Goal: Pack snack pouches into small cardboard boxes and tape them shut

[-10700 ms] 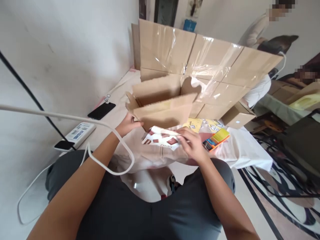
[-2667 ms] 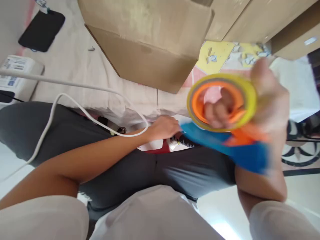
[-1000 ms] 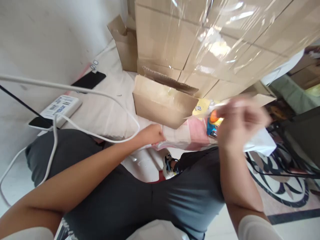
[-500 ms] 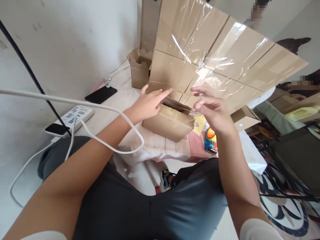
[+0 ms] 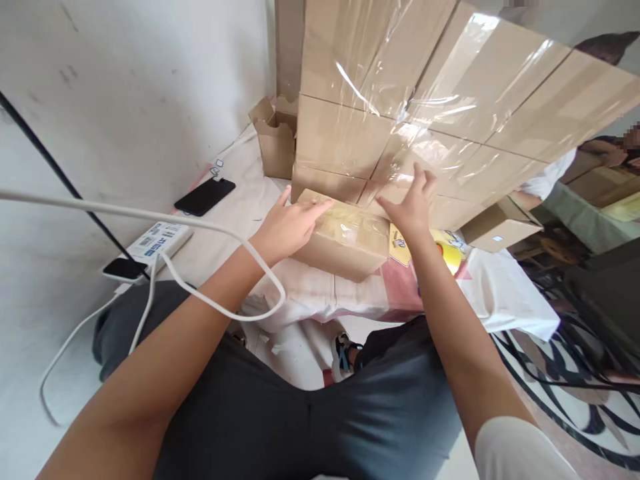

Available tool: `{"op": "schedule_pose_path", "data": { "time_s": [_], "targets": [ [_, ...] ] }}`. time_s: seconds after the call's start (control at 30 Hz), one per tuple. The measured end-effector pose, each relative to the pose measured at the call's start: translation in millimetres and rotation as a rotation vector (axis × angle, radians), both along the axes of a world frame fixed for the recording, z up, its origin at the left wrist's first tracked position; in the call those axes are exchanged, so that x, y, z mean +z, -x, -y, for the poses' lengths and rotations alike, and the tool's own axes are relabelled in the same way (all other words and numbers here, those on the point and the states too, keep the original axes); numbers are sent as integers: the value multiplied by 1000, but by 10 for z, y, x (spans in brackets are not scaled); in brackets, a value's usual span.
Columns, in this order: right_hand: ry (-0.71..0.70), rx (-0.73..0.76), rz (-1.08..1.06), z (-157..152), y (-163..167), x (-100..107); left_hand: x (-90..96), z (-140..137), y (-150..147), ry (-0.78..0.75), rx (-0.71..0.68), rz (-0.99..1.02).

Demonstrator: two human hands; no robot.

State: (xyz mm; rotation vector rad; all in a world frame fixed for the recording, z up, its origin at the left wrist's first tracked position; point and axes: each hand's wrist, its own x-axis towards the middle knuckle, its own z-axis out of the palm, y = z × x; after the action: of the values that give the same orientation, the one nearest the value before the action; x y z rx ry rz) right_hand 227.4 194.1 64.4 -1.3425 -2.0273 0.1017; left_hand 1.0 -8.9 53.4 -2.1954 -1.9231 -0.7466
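The left grip (image 5: 291, 227), a bare hand with fingers extended and slightly apart, lies over the left end of a closed cardboard box (image 5: 347, 239). The right grip (image 5: 411, 200) is spread wide, thumb and fingers well separated, at the box's right rear corner; whether it touches the cardboard cannot be told. The box, with clear tape across its top, rests at a slant near the front edge of a cloth-covered counter (image 5: 305, 288). Directly behind rises a stack of cartons (image 5: 345, 137) bound in glossy clear film. To the right, a yellow tape roll (image 5: 453, 259) is partly hidden by the right forearm; beyond it stands a small carton (image 5: 500, 230). At left rear is an open, notched box (image 5: 276, 143); nearer lie a black phone (image 5: 205, 196) and a white labelled block (image 5: 160, 241). A white cable (image 5: 100, 208) loops in front of the left forearm.
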Motion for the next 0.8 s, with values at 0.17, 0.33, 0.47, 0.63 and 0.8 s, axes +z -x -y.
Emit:
{"op": "schedule_pose_path", "data": {
  "time_s": [0.17,0.33,0.47,0.63,0.8],
  "targets": [
    [190,-259,147,-280,-775,-5,-147,131,-266,-184,-221,-148],
    [261,-322,324,-217,-1234,-46,-363,164,-351,-311,-280,-165],
    [234,-144,521,-18,-1147,-152,-441,126,-393,-425,-252,-166],
    [307,4,671,52,-751,-393,-498,113,-429,-428,-206,-133],
    [486,-118,703,2,-402,-613,-513,141,-390,-408,-239,-178]
  ]
}}
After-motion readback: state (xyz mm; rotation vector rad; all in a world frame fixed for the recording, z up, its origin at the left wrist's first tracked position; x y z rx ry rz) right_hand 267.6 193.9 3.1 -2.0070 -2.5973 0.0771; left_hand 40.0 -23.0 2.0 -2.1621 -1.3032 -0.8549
